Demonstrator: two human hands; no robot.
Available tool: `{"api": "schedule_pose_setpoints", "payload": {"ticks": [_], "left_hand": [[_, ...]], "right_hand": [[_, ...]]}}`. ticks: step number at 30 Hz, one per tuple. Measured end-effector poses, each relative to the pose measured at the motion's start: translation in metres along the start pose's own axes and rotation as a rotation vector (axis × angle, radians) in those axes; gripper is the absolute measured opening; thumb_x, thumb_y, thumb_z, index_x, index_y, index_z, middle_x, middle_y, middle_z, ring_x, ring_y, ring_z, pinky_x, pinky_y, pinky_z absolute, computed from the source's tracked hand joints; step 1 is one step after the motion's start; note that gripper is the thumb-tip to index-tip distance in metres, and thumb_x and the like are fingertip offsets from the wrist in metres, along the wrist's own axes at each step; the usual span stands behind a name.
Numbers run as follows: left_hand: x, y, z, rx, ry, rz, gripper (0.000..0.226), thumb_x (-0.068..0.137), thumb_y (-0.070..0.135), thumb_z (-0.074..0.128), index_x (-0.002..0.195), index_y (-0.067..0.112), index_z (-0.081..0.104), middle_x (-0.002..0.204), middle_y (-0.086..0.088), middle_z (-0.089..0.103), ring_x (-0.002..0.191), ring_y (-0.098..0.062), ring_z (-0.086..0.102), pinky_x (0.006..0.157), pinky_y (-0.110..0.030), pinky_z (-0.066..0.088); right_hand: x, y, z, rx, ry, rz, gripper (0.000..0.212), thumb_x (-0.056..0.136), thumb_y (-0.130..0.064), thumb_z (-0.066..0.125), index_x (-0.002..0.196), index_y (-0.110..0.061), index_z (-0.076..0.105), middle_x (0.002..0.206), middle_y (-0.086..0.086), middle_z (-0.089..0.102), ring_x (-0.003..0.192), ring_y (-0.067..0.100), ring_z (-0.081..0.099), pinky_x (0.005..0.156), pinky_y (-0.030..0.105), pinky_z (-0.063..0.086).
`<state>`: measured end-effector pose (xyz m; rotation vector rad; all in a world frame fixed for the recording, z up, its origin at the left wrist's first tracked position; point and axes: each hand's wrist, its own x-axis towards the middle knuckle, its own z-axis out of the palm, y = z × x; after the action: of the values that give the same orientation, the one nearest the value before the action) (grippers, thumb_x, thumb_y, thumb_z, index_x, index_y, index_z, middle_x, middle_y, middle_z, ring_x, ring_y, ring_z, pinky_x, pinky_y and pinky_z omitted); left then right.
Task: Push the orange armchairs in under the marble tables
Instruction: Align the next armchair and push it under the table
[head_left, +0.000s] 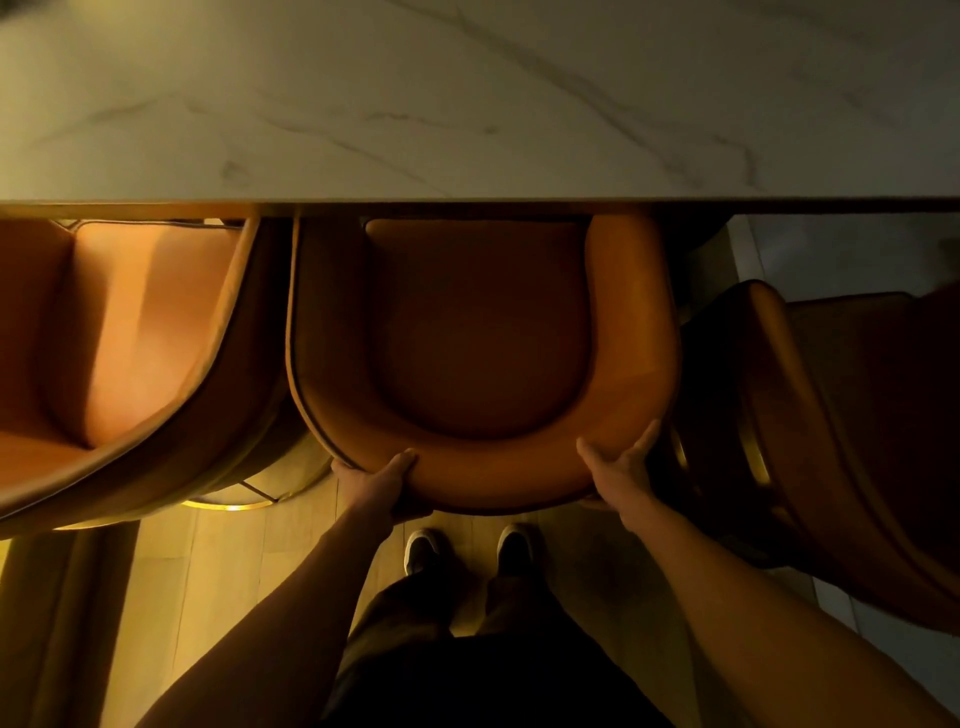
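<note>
Fingers (402, 460) of left hand (374, 486) and right hand (621, 467) curled over middle orange armchair (478, 332) backrest, gripping it. Dim amber room, pale wood floor (208, 571). Seat front tucked under marble table (467, 104) edge, facing away; apparently pushed partway in.

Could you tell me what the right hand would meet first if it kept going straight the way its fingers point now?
The right hand already grips the middle armchair at its curved back; straight on lies that backrest, then probably the marble table edge, though depth is unclear.
</note>
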<state>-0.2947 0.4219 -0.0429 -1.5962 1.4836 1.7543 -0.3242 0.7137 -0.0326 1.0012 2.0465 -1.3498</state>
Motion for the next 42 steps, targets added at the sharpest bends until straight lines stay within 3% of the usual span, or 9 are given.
{"api": "schedule_pose_setpoints", "payload": {"ticks": [8,13,17,22,27,34,42], "left_hand": [[-0.001,0.004,-0.004,0.014,-0.057,-0.045,0.092,0.076,0.018,0.083,0.136,0.044,0.019,0.130,-0.020,0.045,0.084,-0.047,0.063,0.051,-0.052,0.057],[0.000,0.005,-0.004,0.009,-0.070,-0.047,0.092,0.078,0.016,0.080,0.139,0.041,0.017,0.129,-0.020,0.044,0.083,-0.046,0.062,0.050,-0.050,0.057],[0.001,0.003,-0.003,0.006,-0.062,-0.029,0.092,0.078,0.012,0.079,0.140,0.041,0.018,0.131,-0.019,0.042,0.077,-0.043,0.059,0.049,-0.051,0.056],[0.004,0.001,-0.004,0.016,-0.050,-0.024,0.085,0.079,0.012,0.079,0.136,0.039,0.023,0.126,-0.017,0.044,0.080,-0.046,0.061,0.048,-0.050,0.056],[0.009,0.002,-0.003,0.016,-0.021,-0.025,0.087,0.077,0.010,0.080,0.137,0.040,0.024,0.116,-0.013,0.044,0.072,-0.043,0.060,0.046,-0.049,0.055],[0.012,0.002,-0.002,0.065,0.011,-0.038,0.085,0.077,0.012,0.080,0.136,0.036,0.024,0.127,-0.019,0.046,0.074,-0.046,0.064,0.045,-0.047,0.055],[0.008,0.003,-0.007,0.039,-0.033,-0.046,0.086,0.072,0.019,0.085,0.131,0.040,0.026,0.108,-0.014,0.049,0.073,-0.046,0.067,0.051,-0.049,0.056]], "right_hand": [[-0.002,-0.001,-0.003,-0.032,0.005,-0.001,0.114,0.087,-0.042,0.072,0.147,-0.047,-0.024,0.154,0.010,0.036,0.115,0.036,0.058,0.073,0.053,0.061],[0.002,0.003,-0.001,-0.025,0.005,-0.013,0.114,0.087,-0.041,0.072,0.148,-0.043,-0.024,0.157,0.010,0.031,0.126,0.038,0.051,0.091,0.059,0.054],[0.008,0.005,0.002,0.046,0.010,-0.004,0.112,0.090,-0.028,0.071,0.149,-0.040,-0.024,0.159,0.012,0.028,0.133,0.039,0.044,0.104,0.061,0.043],[0.010,0.009,0.006,0.074,0.021,0.033,0.112,0.091,-0.024,0.070,0.149,-0.043,-0.024,0.159,0.013,0.028,0.133,0.041,0.045,0.100,0.064,0.045],[0.015,0.011,0.004,0.026,0.019,0.034,0.116,0.088,-0.029,0.073,0.149,-0.037,-0.026,0.157,0.013,0.032,0.136,0.039,0.042,0.111,0.058,0.036],[0.014,0.012,0.003,-0.006,0.024,0.015,0.116,0.088,-0.038,0.072,0.149,-0.036,-0.026,0.153,0.012,0.038,0.132,0.037,0.046,0.109,0.057,0.038],[0.004,0.008,0.001,0.031,0.012,0.003,0.114,0.087,-0.037,0.074,0.148,-0.047,-0.022,0.157,0.010,0.032,0.129,0.038,0.049,0.094,0.062,0.051]]}}
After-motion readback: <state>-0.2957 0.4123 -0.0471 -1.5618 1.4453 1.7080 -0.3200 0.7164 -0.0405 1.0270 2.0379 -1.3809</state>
